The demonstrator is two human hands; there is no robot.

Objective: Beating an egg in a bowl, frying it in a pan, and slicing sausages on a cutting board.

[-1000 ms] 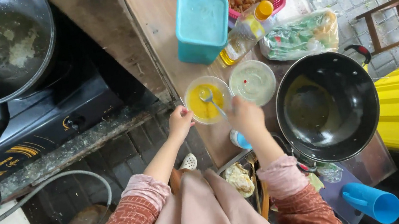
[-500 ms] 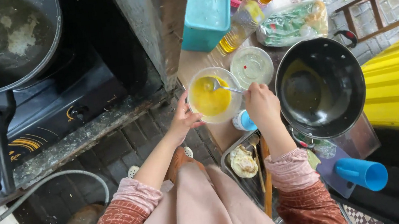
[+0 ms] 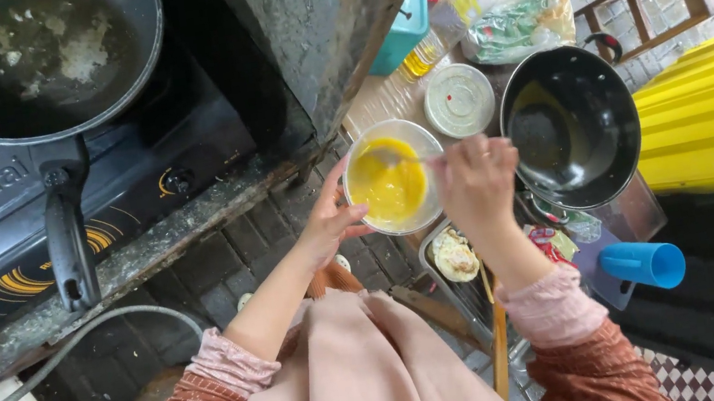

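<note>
Egg bowl (image 3: 391, 182) lifted nearer than before.
Left hand (image 3: 330, 222) cups bowl — right hand (image 3: 474, 180) closed on fork (image 3: 402, 158).

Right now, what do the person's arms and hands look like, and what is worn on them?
Both hands, the left hand and the right hand, are bare, without gloves. The forearms are bare too. The sleeves are rust-brown with a fine pale pattern, pushed up, and end in pink gathered cuffs. No watch is visible.

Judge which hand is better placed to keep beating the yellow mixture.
Right, probably. The right hand holds the utensil dipping into the yellow mixture; the left hand grips the clear bowl by its rim.
</note>
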